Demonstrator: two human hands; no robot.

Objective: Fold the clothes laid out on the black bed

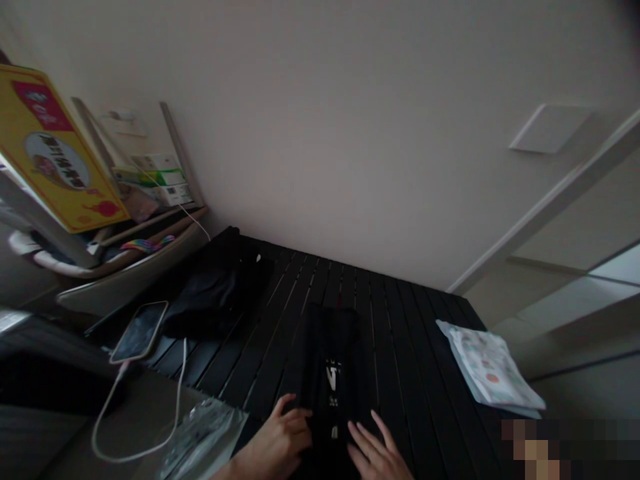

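A black folded garment (331,340) with white lettering down its middle lies lengthwise on the dark slatted table (407,340). At its near left edge is my left hand (287,433), with the fingers curled in against the dark fabric and the index finger somewhat raised. My right hand (375,450) rests on the near right edge, its fingers stretched out and slightly spread. The dim light makes the fabric's outline hard to separate from the table.
To the left lie a black bag-like bundle (210,293), a phone (140,331) on a white cable (135,459) and a clear plastic bag (203,433). A white patterned packet (487,367) sits at the right. A chair (135,267) bearing a yellow box (57,150) stands far left; a wall (340,153) rises behind.
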